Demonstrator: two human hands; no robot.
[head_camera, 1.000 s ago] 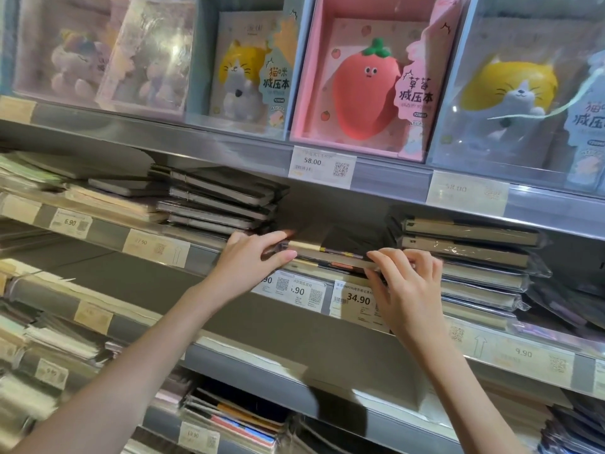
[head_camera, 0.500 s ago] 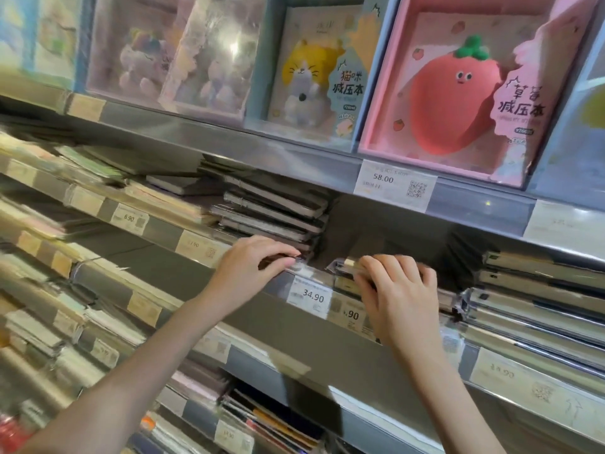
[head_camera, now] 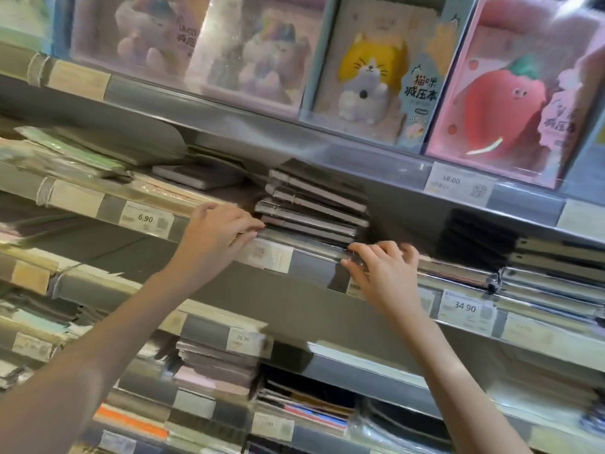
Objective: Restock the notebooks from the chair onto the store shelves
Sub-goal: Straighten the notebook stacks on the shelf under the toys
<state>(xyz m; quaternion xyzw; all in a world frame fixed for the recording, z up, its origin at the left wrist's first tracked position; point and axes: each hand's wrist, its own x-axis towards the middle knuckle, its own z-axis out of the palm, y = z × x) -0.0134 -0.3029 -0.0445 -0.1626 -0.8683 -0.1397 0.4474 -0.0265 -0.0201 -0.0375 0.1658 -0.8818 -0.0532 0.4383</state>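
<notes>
Notebooks [head_camera: 314,211] in the dark, wrapped stack on the middle shelf [head_camera: 311,267], now bracketed at the foot from both sides. Moved over from a second ago, when both hands worked the low pile [head_camera: 458,273] in the gap further right. Sits alone now, that low pile, flat behind the shelf lip above the 34.90 tag [head_camera: 465,308], touched by nothing.

Left hand [head_camera: 219,232] at the stack's lower left corner, fingers stretched along the bottom notebook, thumb tucked just beneath. Pinching or only pressing? Cannot tell through the blur. Right hand [head_camera: 383,273] at the lower right corner, slid left from the low pile, fingers arched over the shelf lip with tips resting on the wrapped front edge. Nothing clasped there, more a steadying touch than a hold.

Looks like the last batch counts as shelved and attention turns to tidying its neighbour: squaring the leaning dark stack, or nudging it left to keep room beside the taller stacks [head_camera: 556,267] on the right. Worth watching that lean, since slippery wrap and a shove at the base could fan the upper copies forward.

No chair in view, so no telling how much stock waits.
</notes>
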